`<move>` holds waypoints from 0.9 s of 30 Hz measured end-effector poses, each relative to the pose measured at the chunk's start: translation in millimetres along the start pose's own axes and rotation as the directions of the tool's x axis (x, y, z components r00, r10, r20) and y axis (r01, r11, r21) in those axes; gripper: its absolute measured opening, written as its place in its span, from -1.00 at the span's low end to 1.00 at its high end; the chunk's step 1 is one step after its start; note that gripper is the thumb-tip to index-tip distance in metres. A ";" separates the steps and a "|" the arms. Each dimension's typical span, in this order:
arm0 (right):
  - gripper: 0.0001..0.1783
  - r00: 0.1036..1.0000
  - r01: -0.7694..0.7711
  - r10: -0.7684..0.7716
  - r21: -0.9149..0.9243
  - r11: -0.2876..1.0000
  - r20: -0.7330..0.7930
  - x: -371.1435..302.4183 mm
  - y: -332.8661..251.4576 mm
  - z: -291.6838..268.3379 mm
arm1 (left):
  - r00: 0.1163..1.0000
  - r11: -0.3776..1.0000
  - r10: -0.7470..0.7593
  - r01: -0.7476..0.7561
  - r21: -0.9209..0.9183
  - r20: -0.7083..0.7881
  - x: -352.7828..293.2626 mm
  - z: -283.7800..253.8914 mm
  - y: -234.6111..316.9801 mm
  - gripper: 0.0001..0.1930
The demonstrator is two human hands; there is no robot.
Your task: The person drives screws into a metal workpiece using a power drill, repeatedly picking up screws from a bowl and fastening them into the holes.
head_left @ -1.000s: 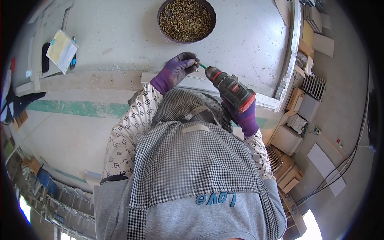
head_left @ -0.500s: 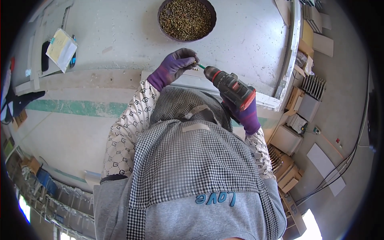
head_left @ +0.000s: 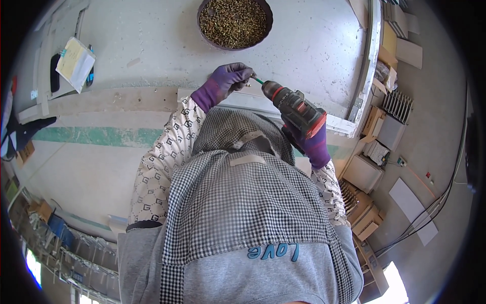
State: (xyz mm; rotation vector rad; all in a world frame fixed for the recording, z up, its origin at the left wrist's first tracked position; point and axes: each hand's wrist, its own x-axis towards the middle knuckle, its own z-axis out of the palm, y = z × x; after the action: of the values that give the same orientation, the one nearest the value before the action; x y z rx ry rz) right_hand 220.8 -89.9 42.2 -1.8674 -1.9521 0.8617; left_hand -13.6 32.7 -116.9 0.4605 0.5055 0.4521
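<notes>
My left hand point(head_left: 225, 84), in a purple glove with dark fingertips, is closed in a pinch over the bench. Small brass-coloured pieces point(head_left: 248, 85) peek out at its fingertips; their exact kind is too small to tell. My right hand point(head_left: 317, 148), gloved alike, wraps round the grip of a black and red cordless drill point(head_left: 298, 110). The drill points left and away from me, and its thin green bit point(head_left: 259, 80) ends at the left fingertips. Beyond both hands stands a round dark bowl point(head_left: 235, 48) filled with small brass-coloured parts point(head_left: 233, 23).
On the grey workbench point(head_left: 152, 45), a paper pad point(head_left: 76, 63) lies at the left beside dark tools. A metal rail point(head_left: 362, 76) edges the bench on the right. Boxes point(head_left: 372, 126), panels point(head_left: 412, 210) and cables point(head_left: 448, 187) lie on the floor there.
Both hands have shifted slightly to the right together with the drill. The left fingers now cover more of the bit's tip and the piece there.
</notes>
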 end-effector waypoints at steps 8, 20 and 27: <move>-0.68 0.929 -0.361 0.369 -0.133 0.923 0.040 -10.8 36.7 28.3 | 0.918 0.425 0.297 0.119 0.897 -0.262 12.4 -7.1 -24.6 -0.61; -0.69 0.871 -0.443 0.482 -0.268 0.855 0.097 0.4 30.0 38.5 | 0.910 0.143 0.269 0.286 0.948 -0.315 3.8 -3.1 -28.8 -0.59; -0.62 0.875 -0.420 0.470 -0.297 0.857 0.120 1.1 30.8 40.3 | 0.905 0.150 0.226 0.333 0.931 -0.360 1.9 3.7 -23.7 -0.60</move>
State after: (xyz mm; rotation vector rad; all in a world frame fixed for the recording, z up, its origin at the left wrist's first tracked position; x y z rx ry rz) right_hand 221.0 -98.2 -7.8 -2.5523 -1.8330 0.9729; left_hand -3.1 13.5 -127.0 1.7187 1.2873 0.0349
